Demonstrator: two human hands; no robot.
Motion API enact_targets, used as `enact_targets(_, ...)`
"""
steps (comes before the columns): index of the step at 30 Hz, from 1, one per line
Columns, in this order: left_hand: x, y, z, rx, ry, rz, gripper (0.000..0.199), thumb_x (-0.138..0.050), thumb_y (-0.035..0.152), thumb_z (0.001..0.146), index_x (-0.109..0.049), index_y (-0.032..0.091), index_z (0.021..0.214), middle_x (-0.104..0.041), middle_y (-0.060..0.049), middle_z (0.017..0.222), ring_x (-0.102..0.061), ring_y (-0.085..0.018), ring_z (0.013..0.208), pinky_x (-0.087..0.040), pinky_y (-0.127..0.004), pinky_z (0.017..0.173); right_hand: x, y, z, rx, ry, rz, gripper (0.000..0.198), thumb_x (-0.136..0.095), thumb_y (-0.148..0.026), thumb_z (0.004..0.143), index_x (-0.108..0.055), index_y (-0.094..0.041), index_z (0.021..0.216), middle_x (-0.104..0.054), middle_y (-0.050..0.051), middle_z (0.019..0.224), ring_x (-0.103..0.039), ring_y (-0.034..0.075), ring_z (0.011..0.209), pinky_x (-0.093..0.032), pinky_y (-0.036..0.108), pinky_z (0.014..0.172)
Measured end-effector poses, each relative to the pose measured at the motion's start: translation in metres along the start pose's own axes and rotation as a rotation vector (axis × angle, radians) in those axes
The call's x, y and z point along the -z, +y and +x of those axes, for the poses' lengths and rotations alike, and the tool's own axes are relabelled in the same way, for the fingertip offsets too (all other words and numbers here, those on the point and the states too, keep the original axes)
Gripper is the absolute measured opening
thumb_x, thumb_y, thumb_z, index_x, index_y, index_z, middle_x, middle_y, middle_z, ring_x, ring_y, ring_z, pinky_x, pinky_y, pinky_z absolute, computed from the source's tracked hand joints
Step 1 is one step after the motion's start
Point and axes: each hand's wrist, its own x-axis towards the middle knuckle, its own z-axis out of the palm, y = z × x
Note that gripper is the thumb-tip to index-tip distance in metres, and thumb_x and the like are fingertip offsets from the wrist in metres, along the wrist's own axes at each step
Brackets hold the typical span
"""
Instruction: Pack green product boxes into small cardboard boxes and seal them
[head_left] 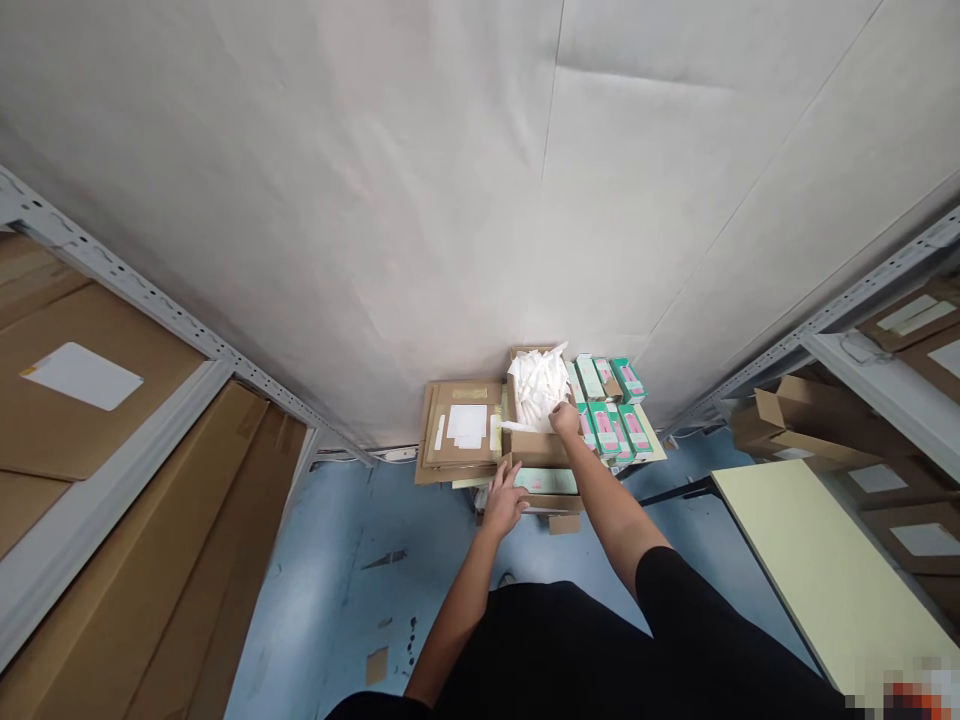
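My left hand (pixel 505 498) rests with its fingers apart at the left side of an open cardboard box (pixel 570 503), touching its edge. Inside that box lies a pale green carton (pixel 546 481). Farther back, my right hand (pixel 565 420) is closed at the front right corner of a carton filled with white packets (pixel 538 385). What its fingers hold, if anything, is too small to make out. To the right of this hand stand several green-edged boxes with pink fronts (pixel 602 420).
Flattened cardboard sheets (pixel 442 400) with white labels are stacked left of the packets. Shelving with large cartons (pixel 90 370) rises on the left, and more cartons (pixel 877 480) sit on the right. A pale yellow table (pixel 825 560) stands at the right, above the blue floor (pixel 322 590).
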Motion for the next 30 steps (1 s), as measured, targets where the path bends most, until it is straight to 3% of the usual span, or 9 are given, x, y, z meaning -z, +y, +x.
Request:
enact_targets(5,-0.002,0.002,0.005,0.017,-0.01,0.003,0.015,-0.071,0.019,0.087,-0.081,0.026,0.096,-0.035,-0.002,0.171,-0.018,-0.041,0.16,-0.036,-0.069,0.117,0.025,0.025,-0.002,0.025,0.115,0.071,0.025,-0.059,-0.008,0.077,-0.078,-0.018,0.09,-0.079,0.011,0.09,-0.071,0.023,0.083,-0.048,0.026,0.071)
enact_targets(10,-0.009,0.006,0.006,0.001,0.024,0.023,0.014,-0.072,0.02,0.086,-0.081,0.026,0.095,-0.035,-0.002,0.171,-0.022,-0.042,0.158,-0.038,-0.065,0.116,0.051,0.055,-0.02,0.191,0.269,0.272,0.017,-0.056,-0.017,0.075,-0.072,-0.021,0.077,-0.077,0.005,0.081,-0.066,0.021,0.075,-0.048,0.027,0.071)
enact_targets(17,-0.019,0.023,0.005,-0.009,0.034,0.041,0.012,-0.071,0.022,0.087,-0.081,0.025,0.092,-0.036,-0.003,0.17,-0.02,-0.043,0.159,-0.037,-0.066,0.117,0.074,0.098,-0.074,0.338,0.28,0.486,0.023,-0.06,-0.035,0.084,-0.074,-0.019,0.092,-0.077,0.005,0.081,-0.067,0.021,0.069,-0.051,0.029,0.07)
enact_targets(21,-0.026,0.045,0.003,-0.02,0.031,0.069,0.012,-0.071,0.022,0.088,-0.081,0.025,0.093,-0.035,-0.003,0.171,-0.02,-0.042,0.159,-0.037,-0.067,0.117,0.071,0.132,-0.111,0.455,0.205,0.351,0.019,-0.061,-0.028,0.086,-0.076,-0.021,0.096,-0.078,0.006,0.091,-0.071,0.023,0.084,-0.054,0.032,0.082)
enact_targets(25,-0.038,0.074,0.003,-0.028,0.031,0.096,0.012,-0.071,0.024,0.089,-0.081,0.025,0.095,-0.037,-0.003,0.17,-0.021,-0.043,0.159,-0.037,-0.067,0.117,0.073,0.177,-0.142,0.628,0.035,0.266,0.026,-0.069,-0.023,0.081,-0.077,-0.023,0.106,-0.074,0.01,0.126,-0.066,0.029,0.121,-0.052,0.043,0.106)
enact_targets(27,-0.045,0.092,0.004,-0.059,0.033,0.111,0.012,-0.071,0.024,0.089,-0.082,0.025,0.095,-0.037,-0.003,0.17,-0.021,-0.043,0.158,-0.037,-0.066,0.117,0.08,0.202,-0.155,0.626,0.045,0.294,0.033,-0.07,-0.025,0.083,-0.076,-0.022,0.115,-0.066,0.012,0.142,-0.059,0.031,0.134,-0.047,0.048,0.115)
enact_targets(30,-0.059,0.124,0.01,-0.107,0.026,0.128,0.014,-0.069,0.025,0.091,-0.082,0.025,0.094,-0.038,-0.004,0.169,-0.021,-0.043,0.158,-0.038,-0.067,0.117,0.101,0.244,-0.169,0.549,0.152,0.337,0.036,-0.065,-0.028,0.089,-0.073,-0.022,0.124,-0.061,0.013,0.148,-0.056,0.031,0.14,-0.045,0.051,0.118)
